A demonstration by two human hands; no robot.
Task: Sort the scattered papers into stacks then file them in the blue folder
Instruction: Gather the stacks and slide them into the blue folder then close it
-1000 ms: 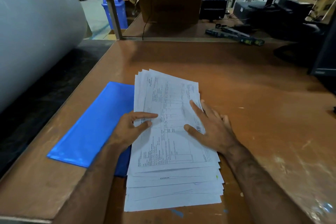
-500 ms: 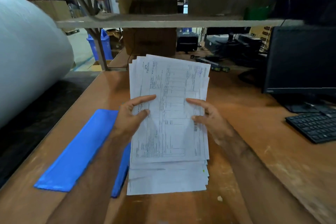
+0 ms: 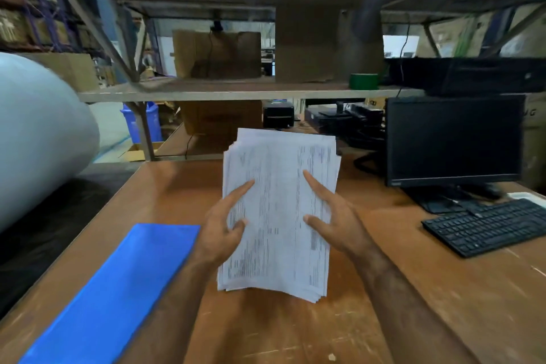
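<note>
A thick stack of printed white papers [image 3: 277, 216] stands nearly upright above the wooden desk [image 3: 413, 289], its lower edge close to or on the desk top. My left hand [image 3: 224, 230] grips the stack's left edge, thumb and forefinger on the front sheet. My right hand [image 3: 334, 216] grips the right edge the same way. The print is blurred. The blue folder [image 3: 118, 289] lies shut and flat on the desk, to the left of my left forearm.
A dark monitor [image 3: 452, 139] and a black keyboard [image 3: 487, 224] stand at the right. A large white roll [image 3: 38, 139] fills the left. A shelf [image 3: 236, 91] with cardboard boxes and a green tape roll [image 3: 364, 81] runs above the desk's far edge.
Both hands have lifted the paper stack off the desk and tilted it upright. The view has swung upward, bringing the monitor, keyboard and shelf into sight.
</note>
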